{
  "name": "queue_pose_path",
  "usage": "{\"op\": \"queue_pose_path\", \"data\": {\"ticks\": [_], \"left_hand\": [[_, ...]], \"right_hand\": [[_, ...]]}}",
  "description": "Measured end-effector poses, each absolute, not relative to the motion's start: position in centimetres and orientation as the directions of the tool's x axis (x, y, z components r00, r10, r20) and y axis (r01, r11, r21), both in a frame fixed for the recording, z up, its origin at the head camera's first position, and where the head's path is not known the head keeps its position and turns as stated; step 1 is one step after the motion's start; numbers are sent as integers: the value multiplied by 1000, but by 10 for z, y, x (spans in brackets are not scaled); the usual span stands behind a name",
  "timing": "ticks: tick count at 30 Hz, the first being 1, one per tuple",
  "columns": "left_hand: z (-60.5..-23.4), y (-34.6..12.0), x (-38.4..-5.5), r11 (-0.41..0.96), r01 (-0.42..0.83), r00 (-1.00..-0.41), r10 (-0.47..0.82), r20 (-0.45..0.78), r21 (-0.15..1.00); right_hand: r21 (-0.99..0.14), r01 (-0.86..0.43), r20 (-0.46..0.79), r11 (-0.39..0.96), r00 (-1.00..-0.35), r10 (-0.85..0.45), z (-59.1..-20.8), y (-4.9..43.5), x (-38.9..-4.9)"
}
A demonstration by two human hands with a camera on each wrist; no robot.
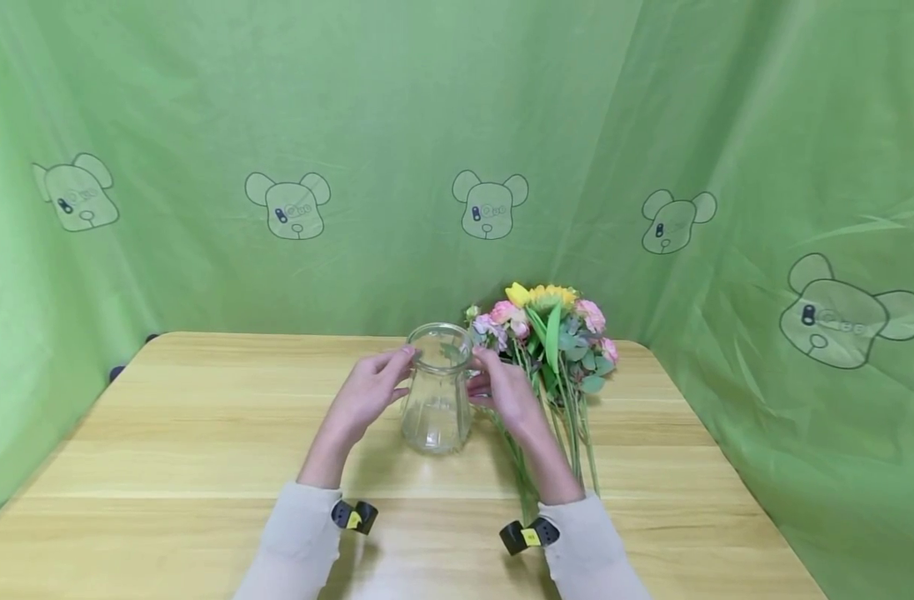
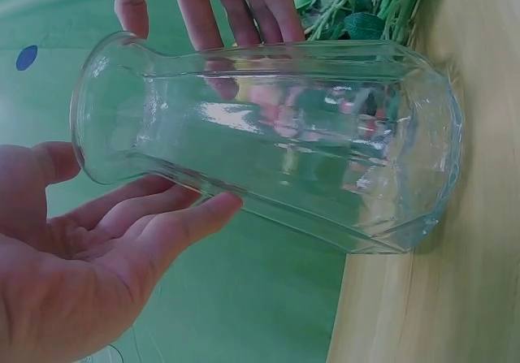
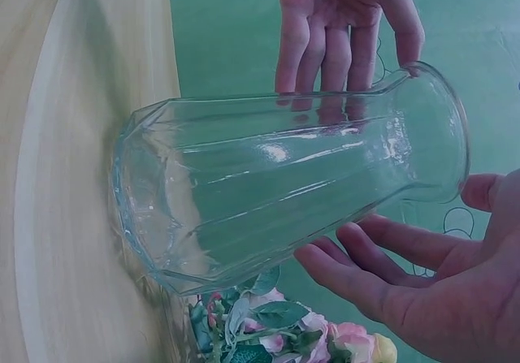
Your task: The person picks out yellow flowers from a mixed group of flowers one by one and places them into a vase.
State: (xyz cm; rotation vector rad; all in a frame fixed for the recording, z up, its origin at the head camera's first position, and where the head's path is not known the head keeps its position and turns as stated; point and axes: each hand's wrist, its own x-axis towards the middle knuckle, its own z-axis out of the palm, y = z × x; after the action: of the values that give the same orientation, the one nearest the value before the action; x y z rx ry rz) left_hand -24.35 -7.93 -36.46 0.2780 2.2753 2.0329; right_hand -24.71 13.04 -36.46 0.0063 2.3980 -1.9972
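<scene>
I have the left hand [image 1: 368, 390] and the right hand [image 1: 511, 396] on opposite sides of a clear, faceted glass vase [image 1: 436, 417] with a round, flared mouth. Both sets of fingers are lightly grasping it near the top: each thumb touches the rim, and the other fingers lie along the side below the neck. The vase is upright near the middle of the pale, wood-grained worktop [image 1: 202, 417], and its base appears to rest on the surface.

To the right, just beside the vase, I see a bunch of pink, yellow and lilac flowers with green leaves [image 1: 550, 342], blooms toward the far edge. Its long green stems run toward me, passing partly beneath the right forearm. Pale sleeves [image 1: 299, 529] cover both forearms, with a black wrist camera [image 1: 355, 517] on each. A green curtain [image 1: 389, 100] printed with cartoon animal heads surrounds the worktop.
</scene>
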Motion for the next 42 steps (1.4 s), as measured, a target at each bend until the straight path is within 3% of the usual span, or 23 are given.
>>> {"op": "queue_pose_path", "data": {"ticks": [8,15,22,34,42], "left_hand": [[-365,-81,-244,88,86,-978,199,67,992],[-365,-82,-243,85,92,-977,198,73,992],[-365,-82,-243,69,94,-974,210,78,993],[-365,-82,-244,57,89,-975,210,76,994],[-366,-82,-244,52,86,-974,213,73,995]], "right_hand": [[-984,15,-18,180,-1000,-16,-364,130,-246],[-950,-27,21,310,-1000,-24,-354,137,-242],[-901,-68,122,429,-988,99,-341,172,-240],[-857,5,175,515,-938,301,-350,228,-249],[-790,7,254,613,-906,339,-365,241,-256]]}}
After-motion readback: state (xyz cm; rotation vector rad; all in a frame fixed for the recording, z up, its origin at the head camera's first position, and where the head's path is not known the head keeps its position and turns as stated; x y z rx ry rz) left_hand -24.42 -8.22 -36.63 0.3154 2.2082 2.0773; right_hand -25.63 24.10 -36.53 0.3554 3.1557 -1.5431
